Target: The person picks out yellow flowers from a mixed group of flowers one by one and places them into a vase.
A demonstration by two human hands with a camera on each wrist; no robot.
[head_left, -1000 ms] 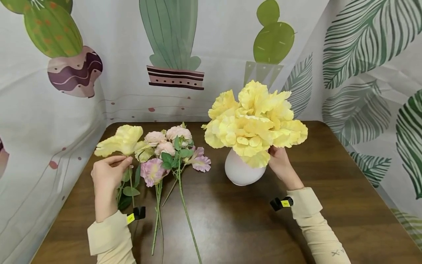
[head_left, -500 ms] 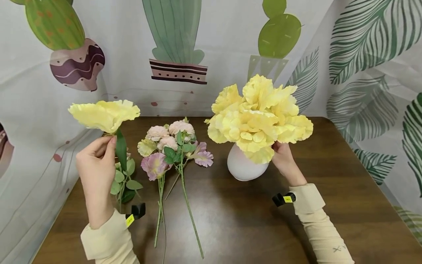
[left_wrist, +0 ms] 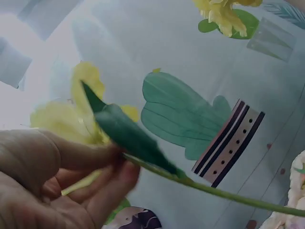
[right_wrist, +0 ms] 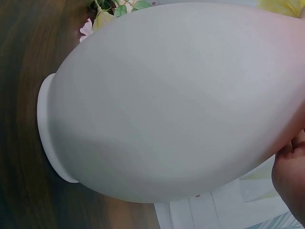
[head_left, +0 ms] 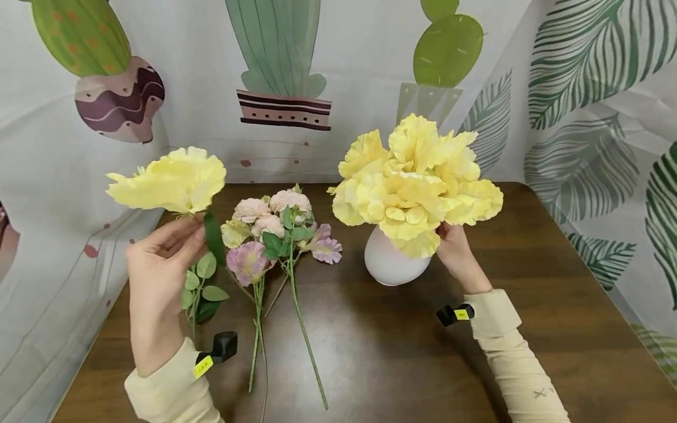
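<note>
My left hand (head_left: 157, 279) pinches the stem of a single yellow flower (head_left: 171, 181) just below its bloom, above the table's left side. In the left wrist view, thumb and fingers meet on the green stem (left_wrist: 238, 199) beside a dark green leaf (left_wrist: 131, 136). A rounded white vase (head_left: 396, 263) stands upright with a full bunch of yellow flowers (head_left: 412, 188) in it. At the vase's right side, my right hand (head_left: 459, 258) holds it near the neck; petals hide the fingertips. The right wrist view shows the vase wall (right_wrist: 171, 105) filling most of the picture.
Between the hands, pale pink flowers (head_left: 270, 226) and purple ones (head_left: 247, 262) lie with long stems toward the front. A leafy green sprig (head_left: 203, 288) lies beside my left wrist. The brown table (head_left: 381, 352) ends at a cloth backdrop (head_left: 359, 59) printed with cacti and leaves.
My left hand has raised the yellow flower off the left of the pile, its bloom now higher and its leaf showing. The right hand stays at the vase.
</note>
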